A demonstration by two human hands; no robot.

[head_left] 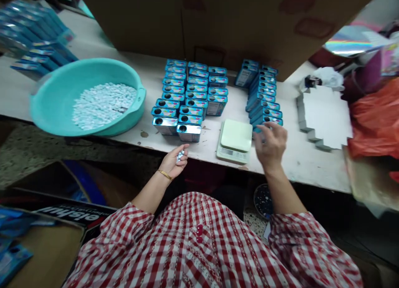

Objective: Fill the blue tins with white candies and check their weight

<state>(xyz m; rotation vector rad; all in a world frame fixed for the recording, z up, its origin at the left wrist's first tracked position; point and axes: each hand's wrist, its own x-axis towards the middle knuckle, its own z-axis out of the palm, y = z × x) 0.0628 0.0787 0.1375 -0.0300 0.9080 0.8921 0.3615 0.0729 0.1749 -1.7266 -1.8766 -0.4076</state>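
Note:
My left hand is closed on a small clutch of white pellet-like pieces, palm turned up in front of the table edge. Just beyond it stand rows of blue boxes with dark round openings on top. My right hand has bent fingers beside the front end of another row of blue boxes. Blur and overlap hide whether its fingertips grip a box. Between the hands sits a pale green kitchen scale with nothing on its platform.
A large turquoise basin holds many white pieces at the left. Blue packs stand behind it. A tall cardboard box walls off the back. White cartons and an orange plastic bag lie at the right.

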